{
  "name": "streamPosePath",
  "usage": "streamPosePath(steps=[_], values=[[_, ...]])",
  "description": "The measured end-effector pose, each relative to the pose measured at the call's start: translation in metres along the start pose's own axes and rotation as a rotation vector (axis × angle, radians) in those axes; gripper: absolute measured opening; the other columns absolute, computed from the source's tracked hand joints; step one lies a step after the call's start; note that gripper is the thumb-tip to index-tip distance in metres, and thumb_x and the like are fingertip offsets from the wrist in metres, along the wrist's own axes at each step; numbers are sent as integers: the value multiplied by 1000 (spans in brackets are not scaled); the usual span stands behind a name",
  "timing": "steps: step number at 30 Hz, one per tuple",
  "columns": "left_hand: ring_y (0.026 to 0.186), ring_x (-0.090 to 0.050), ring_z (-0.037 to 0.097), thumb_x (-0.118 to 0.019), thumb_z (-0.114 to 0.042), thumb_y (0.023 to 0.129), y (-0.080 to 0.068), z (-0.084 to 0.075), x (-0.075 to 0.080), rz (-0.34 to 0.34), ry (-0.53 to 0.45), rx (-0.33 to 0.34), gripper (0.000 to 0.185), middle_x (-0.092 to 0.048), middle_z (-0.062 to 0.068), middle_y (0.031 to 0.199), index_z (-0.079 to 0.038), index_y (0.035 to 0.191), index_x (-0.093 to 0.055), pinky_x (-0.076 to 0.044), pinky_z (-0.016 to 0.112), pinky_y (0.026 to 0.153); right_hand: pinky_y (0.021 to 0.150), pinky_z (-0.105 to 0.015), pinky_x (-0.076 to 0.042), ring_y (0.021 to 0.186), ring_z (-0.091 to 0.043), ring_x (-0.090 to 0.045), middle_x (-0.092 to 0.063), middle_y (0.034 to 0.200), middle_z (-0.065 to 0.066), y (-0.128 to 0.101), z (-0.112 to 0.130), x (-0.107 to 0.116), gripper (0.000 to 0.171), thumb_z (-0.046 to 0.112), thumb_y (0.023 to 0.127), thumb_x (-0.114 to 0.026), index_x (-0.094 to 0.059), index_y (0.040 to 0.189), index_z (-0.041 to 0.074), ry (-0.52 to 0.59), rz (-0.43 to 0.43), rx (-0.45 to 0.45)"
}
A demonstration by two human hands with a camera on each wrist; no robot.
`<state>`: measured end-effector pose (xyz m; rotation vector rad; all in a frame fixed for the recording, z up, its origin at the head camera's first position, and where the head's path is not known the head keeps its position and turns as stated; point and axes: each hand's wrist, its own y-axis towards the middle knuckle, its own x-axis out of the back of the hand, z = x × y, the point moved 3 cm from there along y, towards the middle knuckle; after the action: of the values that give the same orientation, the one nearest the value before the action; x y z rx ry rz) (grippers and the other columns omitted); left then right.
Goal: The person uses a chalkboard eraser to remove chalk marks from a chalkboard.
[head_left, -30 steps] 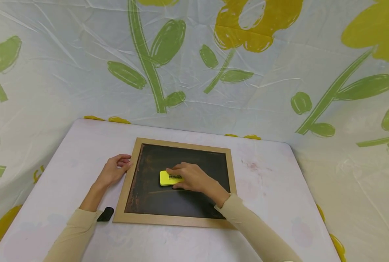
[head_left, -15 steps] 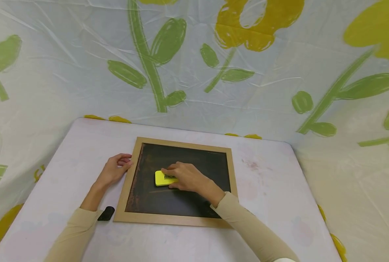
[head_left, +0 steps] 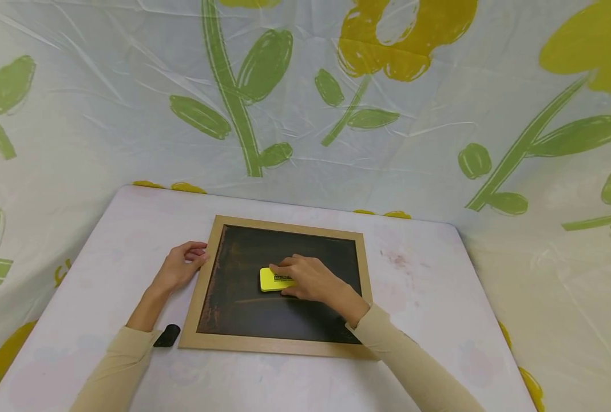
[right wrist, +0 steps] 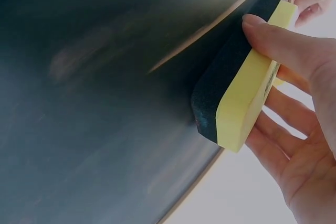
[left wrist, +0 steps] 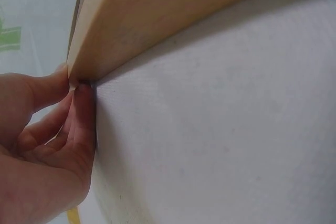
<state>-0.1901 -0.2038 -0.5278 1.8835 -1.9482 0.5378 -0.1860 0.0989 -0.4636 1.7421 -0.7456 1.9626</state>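
Observation:
A chalkboard (head_left: pixel 264 317) with a light wooden frame lies on the white table, and faint orange-brown chalk smears mark its dark surface. My right hand (head_left: pixel 308 278) grips a yellow and black board eraser (head_left: pixel 270 280) near the middle of the board. In the right wrist view, the thumb lies along one long side of the eraser (right wrist: pixel 236 90) and the fingers along the other, the black felt side facing the board. At the frame's left side, my left hand (head_left: pixel 178 268) pinches the wooden edge (left wrist: pixel 121 30) between thumb and fingertips, as the left wrist view shows.
A small black object (head_left: pixel 167 336) sits beside the left sleeve, near the board's lower left corner, partly hidden. Reddish smudges (head_left: pixel 398 260) mark the table right of the board. A flower-printed sheet (head_left: pixel 305 171) hangs behind and around the table.
My right hand slid the eraser a little to the left, then back to the right past where it was one second ago. The left hand keeps its place on the frame.

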Motion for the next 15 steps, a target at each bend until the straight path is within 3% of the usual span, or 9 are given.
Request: streamPosePath(steps=[15], values=[[93,-63,28,-64,-8,102,2,3,0,-1,-2,-3,36,-65,23,107,12,131,-59,-46,22,71,84,-36,-57,107,-24,-66,-70,127,-10,-39,-30,0,62,29,85,-86,-64,142,13,38,-53,-60]])
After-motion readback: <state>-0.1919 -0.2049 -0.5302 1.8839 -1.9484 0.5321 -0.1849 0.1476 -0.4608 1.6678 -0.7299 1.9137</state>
